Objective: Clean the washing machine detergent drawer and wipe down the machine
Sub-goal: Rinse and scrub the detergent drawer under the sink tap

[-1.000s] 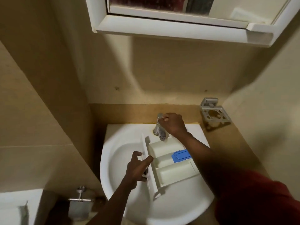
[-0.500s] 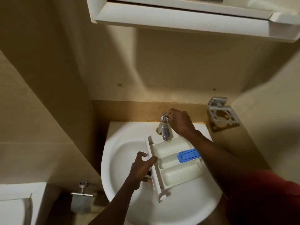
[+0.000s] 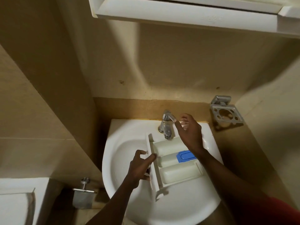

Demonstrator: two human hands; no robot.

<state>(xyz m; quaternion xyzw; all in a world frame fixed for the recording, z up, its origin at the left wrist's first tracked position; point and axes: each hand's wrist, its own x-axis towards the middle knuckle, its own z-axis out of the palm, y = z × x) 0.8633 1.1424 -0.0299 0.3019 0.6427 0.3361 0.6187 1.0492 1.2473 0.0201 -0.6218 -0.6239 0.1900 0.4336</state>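
The white detergent drawer (image 3: 177, 174), with several compartments and a blue insert (image 3: 185, 156), lies across the white sink basin (image 3: 123, 153) under the chrome tap (image 3: 166, 125). My left hand (image 3: 139, 168) grips the drawer's front panel, thumb over its top edge. My right hand (image 3: 190, 133) hovers just right of the tap lever, fingers spread and loose, holding nothing. The washing machine is out of view.
A white mirror cabinet (image 3: 194, 12) overhangs the sink. A chrome toothbrush holder (image 3: 226, 115) is fixed to the wall at right. A metal toilet-roll holder (image 3: 83, 197) hangs at lower left beside a white cistern (image 3: 19, 202). Beige tiled walls close in on both sides.
My right hand has let go of the tap lever and drawn back to the right, fingers spreading. The left hand keeps its grip on the drawer. The camera has tilted down slightly.
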